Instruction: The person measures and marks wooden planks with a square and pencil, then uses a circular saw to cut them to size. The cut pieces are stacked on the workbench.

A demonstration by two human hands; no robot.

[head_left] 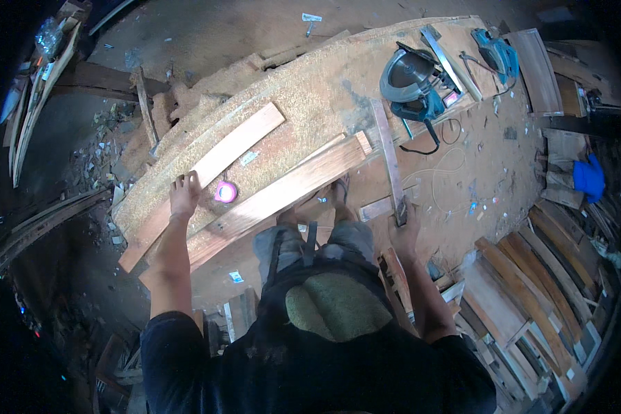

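My left hand (184, 195) grips a flat, pale wooden board (238, 143), its fingers curled over the board near the middle. That board lies slantwise on a sawdust-covered work surface. Beside the hand sits a round pink tape measure (225, 192). Nearer to me, a thicker reddish wooden plank (290, 188) runs roughly parallel to the board. At the right, my right hand (405, 224) is closed around the corner end of an L-shaped carpenter's square (388, 148). The long arm of the square points away from me, past the plank's end.
A circular saw (410, 79) rests on the far right of the work surface (331, 96), its cord hanging over the edge. Another blue-green power tool (497, 55) stands beyond it. Stacked boards (531, 297) fill the lower right. Wood scraps (103, 165) litter the left floor.
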